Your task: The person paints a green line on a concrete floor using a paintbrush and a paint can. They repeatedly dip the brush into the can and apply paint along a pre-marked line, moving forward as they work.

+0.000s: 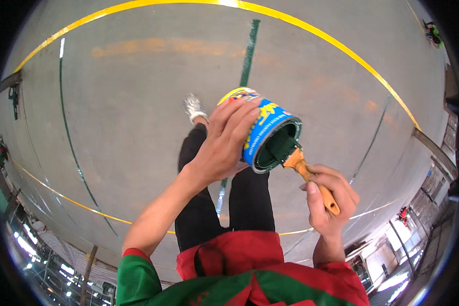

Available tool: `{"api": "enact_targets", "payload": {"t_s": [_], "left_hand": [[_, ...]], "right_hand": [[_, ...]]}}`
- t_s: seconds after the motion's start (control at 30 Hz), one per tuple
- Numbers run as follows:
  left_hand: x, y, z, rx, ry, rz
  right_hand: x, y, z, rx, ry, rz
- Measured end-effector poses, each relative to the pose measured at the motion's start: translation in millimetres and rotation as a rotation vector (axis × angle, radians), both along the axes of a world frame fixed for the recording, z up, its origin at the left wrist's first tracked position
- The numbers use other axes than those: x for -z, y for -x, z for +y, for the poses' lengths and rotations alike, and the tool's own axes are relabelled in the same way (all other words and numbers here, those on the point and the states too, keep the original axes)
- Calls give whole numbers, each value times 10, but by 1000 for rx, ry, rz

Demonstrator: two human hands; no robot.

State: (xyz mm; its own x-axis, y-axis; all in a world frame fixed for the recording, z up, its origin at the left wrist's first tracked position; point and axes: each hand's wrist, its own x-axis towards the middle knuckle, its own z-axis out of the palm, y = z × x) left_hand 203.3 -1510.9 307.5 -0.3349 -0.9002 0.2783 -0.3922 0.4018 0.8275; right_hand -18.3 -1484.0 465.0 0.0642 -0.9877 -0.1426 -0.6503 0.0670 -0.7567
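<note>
Now the left hand (229,127) curls around one blue can (268,127), which is tilted above the floor (137,102) with its mouth toward the right hand (334,196). That right hand pinches one brush (301,166) by its orange-brown handle, the dark green bristles inside the can's mouth. One silvery shoe (193,106) shows.

Wet-looking green paint (273,148) lies inside a metal can (268,124) with a glossy printed surface; the brush (316,180) has a smooth, wooden-looking handle. The smooth floor (137,97) is mostly matt, its yellow line (336,44) catching a sheen; cloth trousers (195,209) and shirt (260,250) look matt.
</note>
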Motion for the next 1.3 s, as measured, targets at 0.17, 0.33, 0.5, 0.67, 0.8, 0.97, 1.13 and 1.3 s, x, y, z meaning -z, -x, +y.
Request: {"api": "enact_targets", "payload": {"t_s": [0.17, 0.33, 0.5, 0.67, 0.8, 0.97, 1.13, 1.3], "left_hand": [[-33, -380, -983, 102, -2, -30], [75, -373, -1858, 206, -72, -66], [423, -172, -2790, 278, -91, -52], [947, 39, -3590, 338, -100, -17], [1405, 113, -4055, 341, -124, -30], [2744, 98, -4569, 450, -201, -83], [3987, -9, -4777, 478, -260, -170], [4545, 66, -4703, 434, -283, -187]], "right_hand": [[4, -351, -702, 70, 5, 8], [41, -384, -1398, 189, -35, 14], [254, -154, -2198, 299, -48, 10], [582, -74, -2772, 669, -197, -380], [1401, -149, -3190, 998, -263, -512], [3223, -185, -3669, 1180, -135, -535], [4528, -187, -3682, 1084, -52, -411], [4977, 166, -3510, 1083, 22, -577]]}}
